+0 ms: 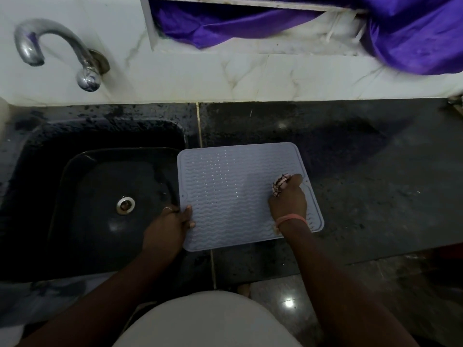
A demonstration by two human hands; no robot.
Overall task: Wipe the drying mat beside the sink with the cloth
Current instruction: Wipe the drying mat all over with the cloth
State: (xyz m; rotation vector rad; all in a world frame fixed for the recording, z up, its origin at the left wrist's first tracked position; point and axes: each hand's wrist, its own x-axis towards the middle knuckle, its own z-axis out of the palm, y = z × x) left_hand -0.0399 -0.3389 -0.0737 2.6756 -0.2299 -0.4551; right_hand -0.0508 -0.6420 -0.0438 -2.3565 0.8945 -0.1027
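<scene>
– Where is the mat (240,191)?

– It lies flat on the dark table (363,171), just beside the sink (105,191). Its left edge hangs a little over the sink's rim.

– Which way does it point?

– It is nearly square. Its sides run away from me, tilted a bit to the left at the top. The wavy lines on it go from side to side.

– What about your hands?

– My left hand (170,224) holds the mat's near left edge, thumb on top, fingers curled under. My right hand (288,199) presses down near the right edge, its grip clamped on a balled-up cloth (280,184).

– Is there room to move?

– Yes. Most of the mat to the left of the cloth is bare. The table is open behind the mat and to its right. A tap (57,51) sticks out from the white wall, well apart.
</scene>
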